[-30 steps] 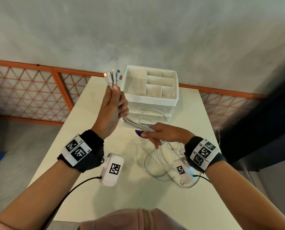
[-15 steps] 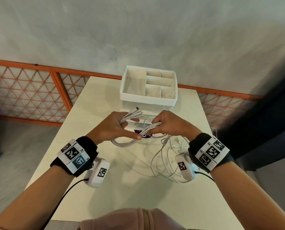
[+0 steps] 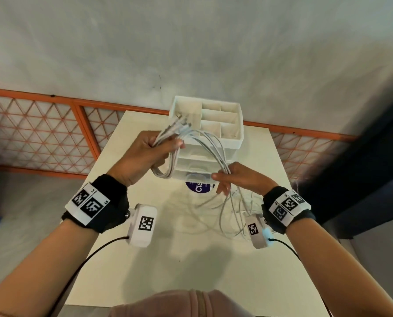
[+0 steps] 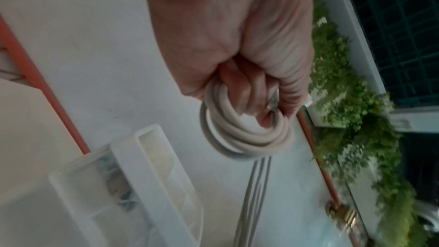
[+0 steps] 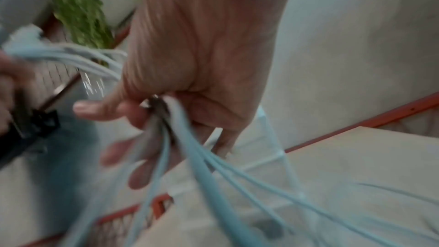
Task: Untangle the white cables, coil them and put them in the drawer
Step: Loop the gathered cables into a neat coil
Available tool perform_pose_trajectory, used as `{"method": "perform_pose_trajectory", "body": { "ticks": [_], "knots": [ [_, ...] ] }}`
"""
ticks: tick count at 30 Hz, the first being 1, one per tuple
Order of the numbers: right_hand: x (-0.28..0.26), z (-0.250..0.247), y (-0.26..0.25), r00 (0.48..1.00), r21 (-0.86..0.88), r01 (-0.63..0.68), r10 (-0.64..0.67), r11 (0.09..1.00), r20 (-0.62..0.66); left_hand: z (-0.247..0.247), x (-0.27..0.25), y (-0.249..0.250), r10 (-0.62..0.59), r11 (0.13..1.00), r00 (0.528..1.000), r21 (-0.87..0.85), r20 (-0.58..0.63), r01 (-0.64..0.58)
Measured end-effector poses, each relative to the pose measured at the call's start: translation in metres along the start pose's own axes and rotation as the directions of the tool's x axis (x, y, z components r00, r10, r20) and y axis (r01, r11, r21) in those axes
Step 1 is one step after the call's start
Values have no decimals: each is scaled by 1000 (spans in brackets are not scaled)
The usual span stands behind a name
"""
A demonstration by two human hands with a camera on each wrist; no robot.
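left hand point(image 3: 145, 156) raised above the table point(image 3: 191, 259), fingers curled tight round a looped bundle of the white cables point(image 3: 204, 145), plug ends sticking up past the thumb toward the drawer unit point(image 3: 213, 138); the left wrist view shows several turns wound round the fingers point(image 4: 249, 93). right hand point(image 3: 236, 179) lower and to the right, thumb and fingers closed round the same strands where they arc down from the left hand, loose lengths trailing below it onto the table in slack loops. the drawer unit stands at the far end of the table, just behind both hands, its top tray divided into compartments; a purple round sticker point(image 3: 199, 187) shows at its base.
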State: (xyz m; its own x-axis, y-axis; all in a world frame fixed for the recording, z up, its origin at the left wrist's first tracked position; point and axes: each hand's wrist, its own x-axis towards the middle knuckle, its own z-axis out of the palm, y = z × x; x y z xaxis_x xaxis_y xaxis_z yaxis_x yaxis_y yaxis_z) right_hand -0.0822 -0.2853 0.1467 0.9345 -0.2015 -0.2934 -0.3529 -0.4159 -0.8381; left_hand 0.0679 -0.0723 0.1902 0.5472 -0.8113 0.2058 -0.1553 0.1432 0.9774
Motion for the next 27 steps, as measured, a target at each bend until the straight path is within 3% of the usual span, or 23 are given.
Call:
{"method": "perform_pose_trajectory", "body": {
  "ticks": [3, 8, 11, 15, 19, 21, 24, 27],
  "knots": [
    [-7, -1, 13, 997, -43, -56, 53, 998, -61, -2, 1, 1, 5, 998, 994, -63, -109, -12],
    [1, -10, 8, 960, 53, -84, 95, 995, -265, -5, 1, -5, 8, 987, 968, -153, -250, -48],
    [-2, -17, 8, 980, -49, -96, 86, 994, -182, -11, 2, -4, 6, 977, 942, -197, -337, -77],
    [-11, -26, 39, 969, -279, -242, 218, 929, -113, -33, 5, -5, -10, 960, 872, -250, -490, -129],
    [-14, -20, 49, 937, -277, -265, 179, 923, -301, -37, 1, -22, -39, 999, 872, -52, -488, 15],
    [-11, -14, 42, 935, -261, -250, 163, 933, -314, -30, 1, -32, -58, 984, 889, 127, -454, 129],
    [-6, -9, 31, 952, -308, -220, 135, 926, -276, -17, 1, -43, -91, 822, 894, 474, -438, 316],
    [-10, -6, 17, 978, -386, -165, 100, 908, -183, -9, -3, -49, -67, 706, 881, 602, -468, 373]
  ]
}}
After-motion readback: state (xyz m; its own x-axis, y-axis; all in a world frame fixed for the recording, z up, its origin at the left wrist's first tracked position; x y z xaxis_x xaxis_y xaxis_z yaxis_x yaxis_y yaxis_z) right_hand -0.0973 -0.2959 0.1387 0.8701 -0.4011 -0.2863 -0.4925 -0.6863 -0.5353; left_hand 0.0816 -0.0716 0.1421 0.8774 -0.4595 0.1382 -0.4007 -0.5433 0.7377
